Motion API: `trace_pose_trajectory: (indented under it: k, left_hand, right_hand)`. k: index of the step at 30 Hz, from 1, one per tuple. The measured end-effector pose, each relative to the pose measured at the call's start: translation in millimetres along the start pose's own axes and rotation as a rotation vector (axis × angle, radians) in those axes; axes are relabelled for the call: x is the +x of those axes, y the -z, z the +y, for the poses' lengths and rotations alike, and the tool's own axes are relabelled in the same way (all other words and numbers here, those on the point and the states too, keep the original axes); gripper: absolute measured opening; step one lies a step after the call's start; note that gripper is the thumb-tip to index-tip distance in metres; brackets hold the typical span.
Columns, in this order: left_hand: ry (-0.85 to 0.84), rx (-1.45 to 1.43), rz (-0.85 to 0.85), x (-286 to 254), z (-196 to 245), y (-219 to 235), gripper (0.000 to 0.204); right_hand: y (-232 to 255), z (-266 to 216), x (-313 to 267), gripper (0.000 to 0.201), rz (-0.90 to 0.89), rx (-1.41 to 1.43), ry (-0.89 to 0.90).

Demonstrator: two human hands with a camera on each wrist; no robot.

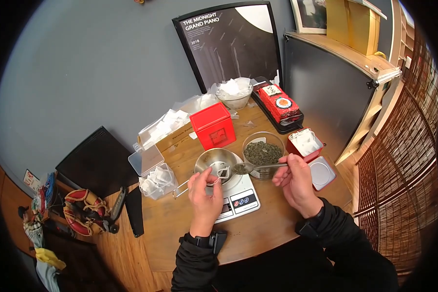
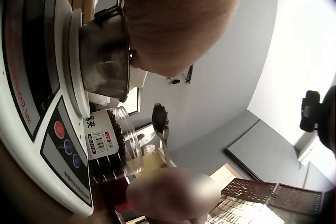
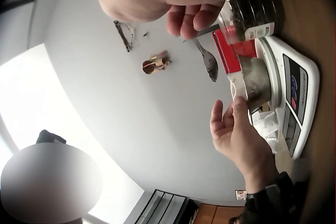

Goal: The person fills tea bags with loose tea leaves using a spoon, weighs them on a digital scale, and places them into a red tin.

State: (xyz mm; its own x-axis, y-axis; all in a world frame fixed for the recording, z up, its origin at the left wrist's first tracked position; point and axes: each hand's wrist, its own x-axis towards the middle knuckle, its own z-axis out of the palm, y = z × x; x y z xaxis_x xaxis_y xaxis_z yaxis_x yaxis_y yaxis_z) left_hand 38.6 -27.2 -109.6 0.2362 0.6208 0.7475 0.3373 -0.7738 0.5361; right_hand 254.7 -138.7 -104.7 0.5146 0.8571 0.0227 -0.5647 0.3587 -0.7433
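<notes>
My left hand pinches a small white tea bag by its edge, with its mouth spread and dark leaf showing inside. Under it a steel cup with a wire handle stands on a white kitchen scale. My right hand grips a metal spoon by the handle. Dark tea leaves lie in the spoon's bowl, which is level and just right of the bag. A clear jar of dried green tea leaves stands behind the spoon.
A red tin stands behind the cup. White bags fill a plastic tub at left, a glass bowl at back and a second red tin at right, beside its lid. A red package lies on a black tray.
</notes>
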Motion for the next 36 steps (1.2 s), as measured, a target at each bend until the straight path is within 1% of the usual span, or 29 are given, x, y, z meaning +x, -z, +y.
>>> trace_pose_trajectory:
  k: [5,8,10,11,13,14,16,17,19,23,25,26,28,29,31,36]
  left_hand:
    - [-0.01,0.004,-0.011,0.7,0.9,0.7,0.037]
    - [-0.008,-0.01,-0.009,0.2,-0.1,0.3,0.036]
    - [-0.033,-0.014,-0.007,0.7,0.3,0.3,0.035]
    - [-0.031,-0.014,-0.006,0.6,0.3,0.4,0.035]
    - [-0.043,-0.011,-0.012,0.4,0.7,0.3,0.034]
    - [-0.042,-0.012,-0.012,0.8,1.3,0.3,0.034]
    - [-0.056,-0.011,-0.02,1.9,3.1,1.0,0.032]
    - [-0.056,-0.012,-0.019,2.5,3.8,1.3,0.032]
    - [-0.068,-0.009,-0.027,3.1,4.9,1.8,0.031]
    - [-0.07,-0.007,-0.025,3.8,4.7,2.4,0.031]
    - [-0.068,-0.013,-0.03,4.0,5.0,2.9,0.031]
    - [-0.065,-0.012,-0.025,4.1,4.9,2.9,0.031]
    - [-0.069,-0.018,-0.011,4.0,4.7,2.5,0.031]
    - [-0.066,-0.017,-0.007,4.1,4.2,2.3,0.031]
    - [-0.068,-0.017,0.001,3.6,2.3,2.2,0.032]
    - [-0.086,-0.021,0.027,2.7,-1.3,1.0,0.035]
  right_hand:
    - [-14.1,10.5,-2.4,0.028,-0.022,-0.071,0.007]
    - [-17.4,15.1,-2.8,0.028,-0.044,-0.122,0.047]
    - [-20.6,14.9,-3.9,0.027,-0.061,-0.235,0.067]
    - [-21.8,15.6,-3.9,0.027,-0.062,-0.236,0.066]
    - [-24.5,16.7,-3.9,0.025,-0.115,-0.314,0.123]
    - [-26.8,17.2,-3.6,0.025,-0.115,-0.315,0.123]
    - [-32.9,17.7,-2.6,0.025,-0.157,-0.385,0.191]
    - [-35.7,17.6,-1.9,0.025,-0.158,-0.386,0.191]
    - [-41.5,16.5,-0.6,0.023,-0.216,-0.476,0.214]
    - [-57.8,12.1,-0.1,0.021,-0.24,-0.595,0.209]
    - [-63.7,10.0,0.6,0.018,-0.295,-0.79,0.376]
    - [-67.3,8.7,0.9,0.018,-0.3,-0.792,0.374]
    - [-74.5,5.2,0.7,0.016,-0.405,-0.92,0.504]
    - [-78.2,2.0,0.1,0.016,-0.41,-0.922,0.503]
    - [-85.6,-3.2,0.0,0.015,-0.403,-0.989,0.569]
    - [-96.3,-7.3,4.9,0.014,-0.472,-1.057,0.625]
